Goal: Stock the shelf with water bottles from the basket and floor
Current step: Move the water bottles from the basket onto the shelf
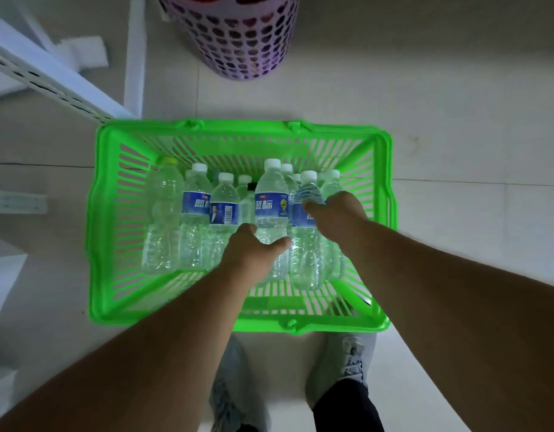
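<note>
Head view: both hands reach into the green basket (pixel 95 213) at frame centre, left hand (pixel 253 247) and right hand (pixel 334 216) each wrapping a bottle; roughly ten bottles remain, so stocking looks barely begun.

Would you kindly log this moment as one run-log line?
phase: picking | left hand: grips labelled bottle | right hand: grips neighbouring bottle | both bottles in green basket
</note>
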Motion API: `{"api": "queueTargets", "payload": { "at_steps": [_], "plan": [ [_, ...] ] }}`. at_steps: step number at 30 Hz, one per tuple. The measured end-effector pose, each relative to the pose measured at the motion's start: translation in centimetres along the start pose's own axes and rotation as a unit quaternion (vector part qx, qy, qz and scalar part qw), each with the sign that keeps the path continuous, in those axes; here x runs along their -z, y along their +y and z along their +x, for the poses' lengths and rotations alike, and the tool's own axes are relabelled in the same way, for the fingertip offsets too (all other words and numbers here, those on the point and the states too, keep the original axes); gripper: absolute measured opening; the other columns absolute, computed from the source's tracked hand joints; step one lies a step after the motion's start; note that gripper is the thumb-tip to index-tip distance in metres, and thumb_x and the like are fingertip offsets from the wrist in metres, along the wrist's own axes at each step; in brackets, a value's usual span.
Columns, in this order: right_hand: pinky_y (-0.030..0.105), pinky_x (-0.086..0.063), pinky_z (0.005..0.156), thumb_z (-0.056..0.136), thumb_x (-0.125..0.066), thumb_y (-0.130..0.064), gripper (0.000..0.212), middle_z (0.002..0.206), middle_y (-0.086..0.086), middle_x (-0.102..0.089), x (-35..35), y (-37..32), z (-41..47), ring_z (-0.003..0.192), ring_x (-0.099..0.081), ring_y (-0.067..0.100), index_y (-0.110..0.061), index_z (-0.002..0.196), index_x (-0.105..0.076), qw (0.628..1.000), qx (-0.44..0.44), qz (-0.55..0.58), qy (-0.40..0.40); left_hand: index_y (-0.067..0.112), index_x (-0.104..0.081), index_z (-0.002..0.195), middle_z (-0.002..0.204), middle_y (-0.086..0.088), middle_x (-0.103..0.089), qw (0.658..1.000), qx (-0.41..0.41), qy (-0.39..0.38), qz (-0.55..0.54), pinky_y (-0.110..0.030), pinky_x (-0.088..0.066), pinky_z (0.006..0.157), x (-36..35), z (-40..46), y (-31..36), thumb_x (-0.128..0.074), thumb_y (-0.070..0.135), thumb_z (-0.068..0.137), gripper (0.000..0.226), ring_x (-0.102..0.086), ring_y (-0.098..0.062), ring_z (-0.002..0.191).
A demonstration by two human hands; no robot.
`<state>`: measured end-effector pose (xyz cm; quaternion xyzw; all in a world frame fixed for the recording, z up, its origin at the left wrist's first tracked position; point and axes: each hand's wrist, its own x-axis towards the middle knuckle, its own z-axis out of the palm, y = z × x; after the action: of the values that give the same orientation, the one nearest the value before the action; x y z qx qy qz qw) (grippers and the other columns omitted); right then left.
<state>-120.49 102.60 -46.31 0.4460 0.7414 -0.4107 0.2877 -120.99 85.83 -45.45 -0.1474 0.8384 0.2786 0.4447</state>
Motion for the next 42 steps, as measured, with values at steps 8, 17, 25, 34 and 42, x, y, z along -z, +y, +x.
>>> {"api": "queueTargets", "payload": {
  "at_steps": [8, 17, 25, 34, 42],
  "plan": [
    [0.024, -0.035, 0.045, 0.075, -0.079, -0.051, 0.045, 0.062, 0.001, -0.055, -1.2, -0.3, 2.1, 0.051, -0.053, 0.017, -0.014, 0.074, -0.054, 0.999, 0.003, -0.039, 0.009, 0.011, -0.053, 0.11, 0.098, -0.001, -0.058, 0.999, 0.018, 0.02, 0.038, -0.025, -0.039, 0.061, -0.5, 2.1, 0.5, -0.08, 0.052, 0.071, 0.063, -0.056, -0.017, 0.074],
    [0.023, -0.032, 0.045, 0.078, -0.076, -0.039, 0.036, 0.06, 0.001, -0.053, -0.7, -1.1, 2.1, 0.051, -0.049, 0.017, -0.014, 0.07, -0.052, 0.999, -0.03, -0.034, -0.012, 0.004, -0.053, 0.107, 0.076, -0.003, -0.046, 0.999, 0.024, -0.004, 0.029, -0.024, -0.029, 0.049, -0.1, 1.4, -0.4, -0.077, 0.045, 0.076, 0.056, -0.04, -0.01, 0.055],
    [0.028, -0.04, 0.067, 0.082, -0.074, -0.031, 0.047, 0.084, 0.003, -0.048, -2.2, -1.6, 2.5, 0.077, -0.05, 0.02, -0.007, 0.108, -0.044, 0.996, -0.055, 0.035, -0.057, 0.005, -0.053, 0.1, 0.093, -0.009, -0.057, 1.0, 0.004, -0.013, -0.01, -0.026, -0.033, 0.055, 0.0, 1.5, -1.5, -0.078, 0.044, 0.075, 0.053, -0.056, -0.014, 0.077],
    [0.025, -0.043, 0.051, 0.072, -0.082, -0.04, 0.034, 0.074, 0.005, -0.066, -0.2, -0.2, -0.4, 0.059, -0.058, 0.02, -0.012, 0.089, -0.073, 0.999, 0.03, 0.037, -0.009, 0.016, -0.057, 0.118, 0.111, 0.006, -0.046, 0.998, -0.008, -0.013, -0.069, -0.028, -0.039, 0.087, 1.5, -0.5, -3.4, -0.081, 0.04, 0.075, 0.055, -0.053, -0.018, 0.109],
    [0.016, -0.041, 0.046, 0.073, -0.083, -0.038, 0.021, 0.065, -0.01, -0.067, 7.0, -6.9, -12.6, 0.052, -0.057, 0.002, -0.022, 0.084, -0.074, 0.991, 0.122, 0.04, 0.021, 0.011, -0.06, 0.092, 0.087, -0.015, -0.068, 0.987, -0.063, 0.009, -0.15, -0.038, -0.048, 0.07, 9.6, -10.4, -0.7, -0.08, 0.05, 0.053, 0.058, -0.061, -0.025, 0.073]
  ]
}}
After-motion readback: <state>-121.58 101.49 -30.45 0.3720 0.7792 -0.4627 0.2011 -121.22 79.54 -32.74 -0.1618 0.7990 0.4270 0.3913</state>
